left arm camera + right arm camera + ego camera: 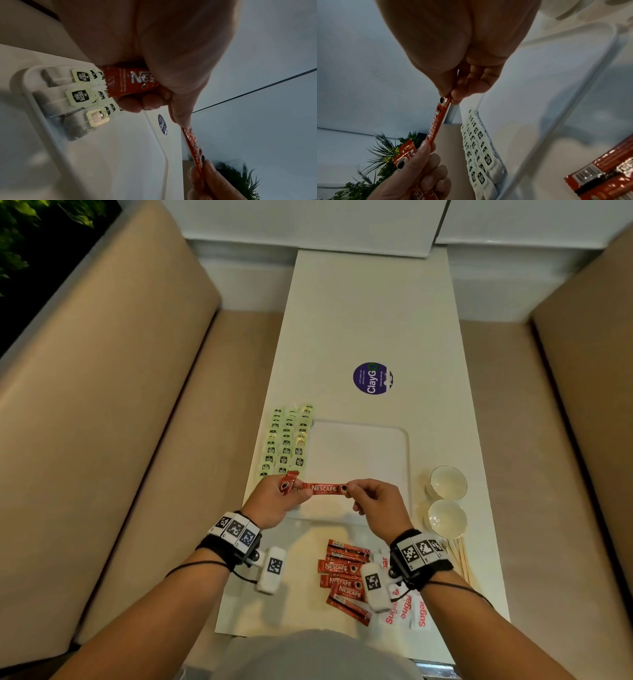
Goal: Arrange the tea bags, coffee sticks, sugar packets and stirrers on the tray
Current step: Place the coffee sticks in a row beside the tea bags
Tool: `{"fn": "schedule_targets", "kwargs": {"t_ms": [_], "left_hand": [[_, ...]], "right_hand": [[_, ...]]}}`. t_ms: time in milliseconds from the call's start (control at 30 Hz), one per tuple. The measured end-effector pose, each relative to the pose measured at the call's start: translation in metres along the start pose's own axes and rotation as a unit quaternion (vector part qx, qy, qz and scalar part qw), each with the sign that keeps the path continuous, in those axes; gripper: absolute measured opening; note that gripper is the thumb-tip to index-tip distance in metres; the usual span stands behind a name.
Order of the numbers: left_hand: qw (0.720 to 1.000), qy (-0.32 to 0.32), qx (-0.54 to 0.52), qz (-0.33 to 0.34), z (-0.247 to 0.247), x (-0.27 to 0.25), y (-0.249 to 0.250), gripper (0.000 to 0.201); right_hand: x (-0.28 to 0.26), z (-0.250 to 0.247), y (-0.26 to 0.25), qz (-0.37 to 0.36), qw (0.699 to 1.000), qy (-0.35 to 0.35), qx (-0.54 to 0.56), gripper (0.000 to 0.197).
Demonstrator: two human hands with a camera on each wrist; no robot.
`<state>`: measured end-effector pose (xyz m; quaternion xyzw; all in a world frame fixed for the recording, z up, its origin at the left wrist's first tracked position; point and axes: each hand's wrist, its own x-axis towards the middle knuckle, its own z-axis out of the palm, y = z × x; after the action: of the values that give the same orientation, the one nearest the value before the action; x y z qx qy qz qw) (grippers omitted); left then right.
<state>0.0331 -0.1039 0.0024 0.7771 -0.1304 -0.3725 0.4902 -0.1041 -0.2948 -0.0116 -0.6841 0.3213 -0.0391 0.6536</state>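
My left hand (281, 494) grips red Nescafe coffee sticks (289, 482) above the near edge of the white tray (394, 440). One coffee stick (323, 488) stretches level between both hands. My right hand (352, 489) pinches its right end between thumb and forefinger. The left wrist view shows the gripped sticks (130, 81) and the stretched stick (192, 143); the right wrist view shows the pinch (448, 97). Tea bags (286, 440) lie in three rows along the tray's left side. More coffee sticks (346, 577), sugar packets (407, 607) and wooden stirrers (462, 559) lie on the table near me.
Two white cups (448, 482) (447, 518) stand right of the tray. A purple round sticker (372, 378) lies on the narrow white table (359, 302) beyond the tray. Beige benches flank the table on both sides.
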Motion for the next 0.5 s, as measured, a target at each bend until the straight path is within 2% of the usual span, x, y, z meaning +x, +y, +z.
{"fn": "schedule_targets", "kwargs": {"t_ms": [233, 500], "left_hand": [[1.000, -0.004, 0.021, -0.018, -0.005, 0.016, -0.006, 0.009], [0.997, 0.019, -0.015, -0.074, -0.008, 0.032, -0.006, 0.015]], "right_hand": [[0.013, 0.005, 0.007, 0.034, 0.999, 0.023, 0.005, 0.009], [0.036, 0.006, 0.015, 0.050, 0.998, 0.025, -0.017, 0.013]]}}
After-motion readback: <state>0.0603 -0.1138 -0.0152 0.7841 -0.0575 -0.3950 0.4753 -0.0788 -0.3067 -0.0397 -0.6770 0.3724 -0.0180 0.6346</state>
